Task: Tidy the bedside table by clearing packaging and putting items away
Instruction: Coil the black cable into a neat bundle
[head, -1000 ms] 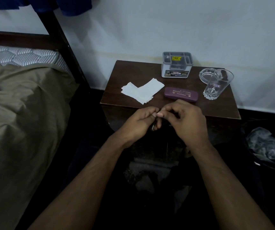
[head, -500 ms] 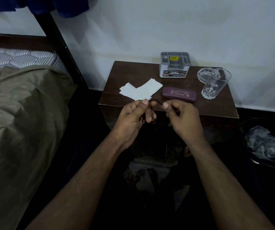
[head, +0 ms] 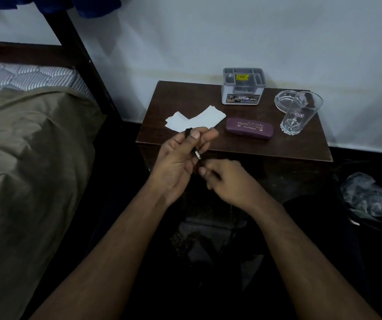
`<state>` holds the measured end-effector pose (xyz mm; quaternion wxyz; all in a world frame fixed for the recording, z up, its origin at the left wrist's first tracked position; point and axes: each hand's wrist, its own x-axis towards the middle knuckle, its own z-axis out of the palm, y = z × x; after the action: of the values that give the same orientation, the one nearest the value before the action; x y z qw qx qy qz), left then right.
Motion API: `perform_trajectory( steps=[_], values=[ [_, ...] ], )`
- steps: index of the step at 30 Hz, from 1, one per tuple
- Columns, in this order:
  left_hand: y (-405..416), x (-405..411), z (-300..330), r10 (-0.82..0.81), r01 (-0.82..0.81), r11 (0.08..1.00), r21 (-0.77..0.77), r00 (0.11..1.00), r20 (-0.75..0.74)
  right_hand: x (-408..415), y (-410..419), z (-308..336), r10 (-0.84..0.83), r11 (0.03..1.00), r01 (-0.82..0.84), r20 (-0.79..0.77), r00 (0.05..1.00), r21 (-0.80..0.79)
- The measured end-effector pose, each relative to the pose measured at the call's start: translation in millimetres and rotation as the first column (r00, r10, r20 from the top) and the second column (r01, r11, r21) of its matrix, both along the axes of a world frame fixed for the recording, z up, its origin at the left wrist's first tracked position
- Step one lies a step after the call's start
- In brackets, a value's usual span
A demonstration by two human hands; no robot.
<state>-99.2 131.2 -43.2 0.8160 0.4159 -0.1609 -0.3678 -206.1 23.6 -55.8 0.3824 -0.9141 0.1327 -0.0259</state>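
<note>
In front of the bedside table (head: 236,144), the left hand (head: 178,158) pinches a thin dark cable (head: 196,154) with a light tip, while the right hand (head: 227,179) has its fingers curled at the cable's lower end, and white papers (head: 194,121) lie on the table.

I count on the table (head: 266,146): one organiser (head: 243,88), one ashtray (head: 283,101), one glass (head: 300,116), one case (head: 249,131), two papers (head: 199,118). Two hands: left (head: 180,162), right (head: 227,181). One cable (head: 197,154). One bed (head: 23,146). One bag (head: 370,195).
</note>
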Motion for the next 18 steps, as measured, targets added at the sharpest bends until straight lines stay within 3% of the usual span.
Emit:
perform_trajectory(
  steps=[2, 4, 6, 8, 10, 12, 15, 18],
  values=[
    [-2, 2, -6, 0.116, -0.148, 0.972, 0.180, 0.977, 0.181, 0, 9, 0, 0.108, 0.990, -0.116, -0.104, 0.989, -0.075],
    [-1, 5, -10, 0.156, -0.315, 0.893, 0.321, 0.886, 0.436, 0, 11, 4, 0.122, 0.986, -0.131, -0.082, 0.989, -0.105],
    [2, 10, -14, 0.025, -0.451, 0.800, 0.396, 0.683, 0.730, -1, 7, 11, 0.072, 0.983, -0.070, 0.004, 0.997, -0.171],
    [4, 11, -16, -0.191, -0.484, 0.730, 0.481, 0.531, 0.825, -3, -2, 15, -0.011, 0.962, 0.040, 0.109, 0.994, -0.268],
    [4, 7, -16, -0.296, -0.416, 0.717, 0.559, 0.545, 0.785, -7, -11, 16, -0.125, 0.934, 0.189, 0.219, 0.968, -0.303],
    [2, 2, -11, -0.318, -0.235, 0.779, 0.581, 0.651, 0.690, -9, -19, 16, -0.244, 0.930, 0.316, 0.330, 0.912, -0.185],
    [1, -8, -4, -0.378, 0.167, 0.870, 0.463, 0.830, 0.411, -10, -28, 15, -0.399, 0.912, 0.403, 0.406, 0.822, 0.081],
    [0, -16, -2, -0.362, 0.273, 0.910, 0.314, 0.890, 0.278, -8, -29, 12, -0.431, 0.901, 0.409, 0.403, 0.807, 0.145]
  ],
)
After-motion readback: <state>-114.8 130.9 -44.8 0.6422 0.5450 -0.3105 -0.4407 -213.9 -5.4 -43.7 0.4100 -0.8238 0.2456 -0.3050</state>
